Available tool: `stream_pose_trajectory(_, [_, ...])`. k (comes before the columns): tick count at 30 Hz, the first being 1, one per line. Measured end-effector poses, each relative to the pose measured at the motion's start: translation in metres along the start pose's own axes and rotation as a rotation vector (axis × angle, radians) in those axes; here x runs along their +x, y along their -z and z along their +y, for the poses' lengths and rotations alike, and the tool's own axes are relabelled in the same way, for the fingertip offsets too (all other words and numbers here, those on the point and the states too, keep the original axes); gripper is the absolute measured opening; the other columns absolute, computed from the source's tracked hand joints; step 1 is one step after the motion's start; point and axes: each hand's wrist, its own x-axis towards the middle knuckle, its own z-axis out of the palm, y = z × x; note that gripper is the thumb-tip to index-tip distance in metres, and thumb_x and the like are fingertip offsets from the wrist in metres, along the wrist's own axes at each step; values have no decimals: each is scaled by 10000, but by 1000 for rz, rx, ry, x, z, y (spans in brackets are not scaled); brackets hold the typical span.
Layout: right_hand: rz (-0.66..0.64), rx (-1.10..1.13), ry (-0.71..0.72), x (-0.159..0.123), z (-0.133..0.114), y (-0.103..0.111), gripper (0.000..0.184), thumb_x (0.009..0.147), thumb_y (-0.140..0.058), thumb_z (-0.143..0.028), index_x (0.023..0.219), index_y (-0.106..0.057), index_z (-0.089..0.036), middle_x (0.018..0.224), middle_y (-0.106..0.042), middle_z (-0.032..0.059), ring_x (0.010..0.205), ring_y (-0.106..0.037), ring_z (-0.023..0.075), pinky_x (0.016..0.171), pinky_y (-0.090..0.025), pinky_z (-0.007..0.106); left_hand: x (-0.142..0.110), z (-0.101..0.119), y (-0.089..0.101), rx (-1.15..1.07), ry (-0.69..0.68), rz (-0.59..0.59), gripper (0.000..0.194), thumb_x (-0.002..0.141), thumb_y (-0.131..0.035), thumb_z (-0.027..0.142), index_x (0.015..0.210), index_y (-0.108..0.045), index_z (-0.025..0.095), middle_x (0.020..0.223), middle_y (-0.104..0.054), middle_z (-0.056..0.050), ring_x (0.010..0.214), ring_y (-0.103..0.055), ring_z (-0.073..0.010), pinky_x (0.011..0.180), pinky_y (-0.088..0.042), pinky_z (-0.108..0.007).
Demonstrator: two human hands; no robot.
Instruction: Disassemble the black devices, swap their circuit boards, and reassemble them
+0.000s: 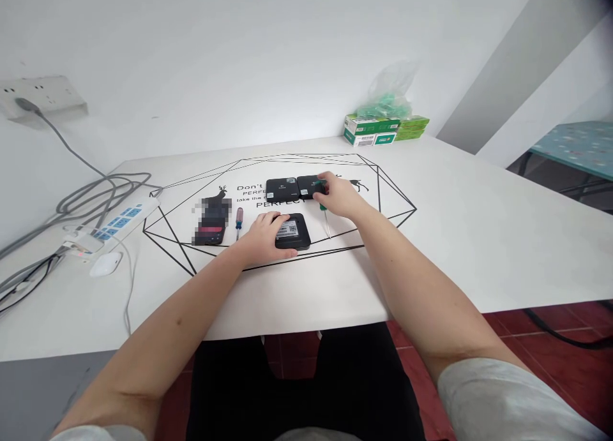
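My left hand grips the left side of a small black device with a white label, which lies flat on the white table. My right hand is closed round a green-handled screwdriver, its shaft pointing down toward me. The fingers of that hand touch the right one of two black devices lying side by side behind the labelled one; the left of the pair lies untouched.
A red-handled screwdriver and a black-and-red object lie left of my left hand. A power strip, grey cables and a white mouse sit at far left. Green boxes under a plastic bag stand at the back.
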Motion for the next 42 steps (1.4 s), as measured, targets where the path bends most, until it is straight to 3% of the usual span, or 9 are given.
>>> stream_pose_trajectory(3, [229,313,148,-4,-8,0,597,950,-619,-344,1517,-493,-208,1222,-736,131,978,-722,268,954,-600,467,-1,0,3,21,-27,-26,982,840,-729,648,1659,-389,225,1713,-332,-169,1611,-262,-406,1319,-298,-571])
stream_pose_trajectory(6, [342,503,259,-10,-17,-5,555,970,-581,-358,1504,-474,-251,1297,-686,116,966,-712,232,871,-633,418,-3,1,6,27,-37,-25,961,831,-739,612,1648,-418,221,1696,-359,-168,1600,-294,-401,1324,-306,-540])
stream_pose_trajectory(12, [347,518,431,-18,-26,-16,484,975,-596,-382,1443,-547,-265,1343,-680,104,989,-709,227,823,-661,391,-5,8,4,-2,-57,11,952,816,-760,645,1626,-449,254,1632,-439,-158,1585,-323,-398,1313,-323,-552])
stream_pose_trajectory(18, [356,439,519,-17,-24,-22,462,975,-610,-369,1419,-598,-244,1295,-691,117,995,-684,242,789,-655,392,-6,6,6,21,-26,-47,1009,833,-742,687,1676,-370,276,1755,-324,-140,1642,-243,-421,1328,-280,-574])
stream_pose_trajectory(23, [424,380,538,-20,-26,-25,466,940,-721,-443,1363,-658,-258,1070,-674,70,873,-630,230,857,-619,445,-10,-3,6,76,90,-113,1246,809,-687,840,1755,-123,257,1840,-21,-155,1683,-2,-458,1330,-150,-657])
stream_pose_trajectory(29, [543,451,562,-22,-27,-23,359,1081,-438,-365,1291,-715,-276,974,-669,69,925,-645,243,933,-580,469,-12,-3,6,115,152,-152,1326,807,-626,899,1758,-55,172,1813,-14,-237,1675,32,-449,1332,-115,-650])
stream_pose_trajectory(33, [587,542,542,-20,-28,-24,248,1035,-547,-429,1158,-687,-266,1111,-656,99,1032,-668,253,872,-614,437,-13,-5,6,97,102,-140,1260,832,-631,863,1755,-96,192,1817,-90,-214,1686,-1,-409,1351,-95,-611])
stream_pose_trajectory(37, [452,715,526,-18,-29,-31,270,1015,-607,-469,1213,-559,-292,1488,-578,115,1100,-730,223,866,-642,393,-12,-8,4,83,72,-102,1212,832,-646,844,1747,-145,225,1819,-129,-193,1687,-49,-412,1352,-100,-615])
stream_pose_trajectory(42, [433,657,456,-24,-33,-31,336,1014,-617,-498,1263,-551,-283,1417,-694,105,1076,-753,224,993,-614,431,-9,-4,0,100,76,-119,1227,841,-631,836,1752,-109,202,1822,-111,-198,1694,-18,-385,1355,-60,-610])
